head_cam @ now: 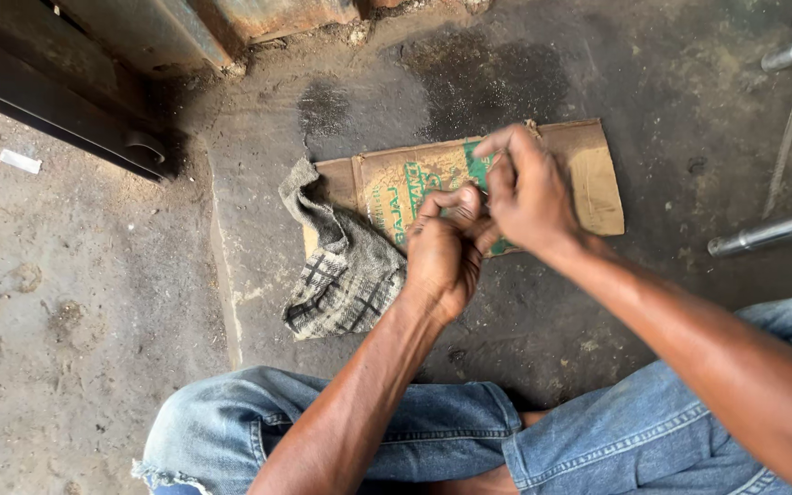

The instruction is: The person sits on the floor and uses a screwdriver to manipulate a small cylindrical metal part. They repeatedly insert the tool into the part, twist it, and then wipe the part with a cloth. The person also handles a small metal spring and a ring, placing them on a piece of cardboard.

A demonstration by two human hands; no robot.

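Oily concrete floor (93, 302). I see left hand (444, 252) fisted, right hand (529, 192) fingers pinching something tiny (hidden) between both, over flattened cardboard (588, 170), checked rag (341, 275) beside. Next calls for steady grip.

- The floor (84, 321) is rough grey concrete, darkly stained on the right half and paler and dusty on the left.
- A flattened piece of brown cardboard (588, 174) with a green printed patch lies on the floor at the far middle.
- A grey checked rag (341, 266) lies crumpled on the floor, overlapping the cardboard's left end.
- A small white scrap (20, 161) lies far left.
- Two metal bars (772, 231) rest at the right edge.
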